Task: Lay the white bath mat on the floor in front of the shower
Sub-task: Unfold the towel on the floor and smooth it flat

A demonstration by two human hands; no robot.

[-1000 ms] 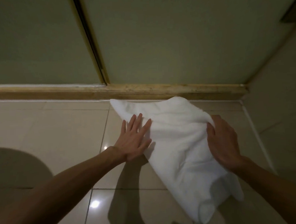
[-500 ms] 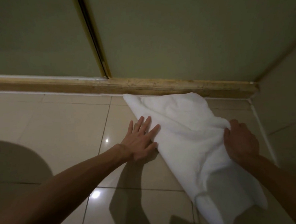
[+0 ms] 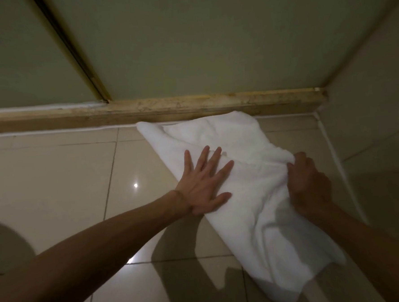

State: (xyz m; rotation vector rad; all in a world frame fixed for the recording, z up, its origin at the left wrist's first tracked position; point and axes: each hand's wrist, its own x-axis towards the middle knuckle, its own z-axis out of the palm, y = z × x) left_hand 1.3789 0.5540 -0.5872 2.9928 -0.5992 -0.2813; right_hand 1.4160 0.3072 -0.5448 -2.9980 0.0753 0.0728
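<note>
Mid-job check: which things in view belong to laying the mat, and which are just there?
Part of the job:
white bath mat, still rumpled and askew
left hand, flat on the mat
right hand, gripping a fold
shower threshold
floor tiles

Just there:
side wall
round shadow at lower left
</note>
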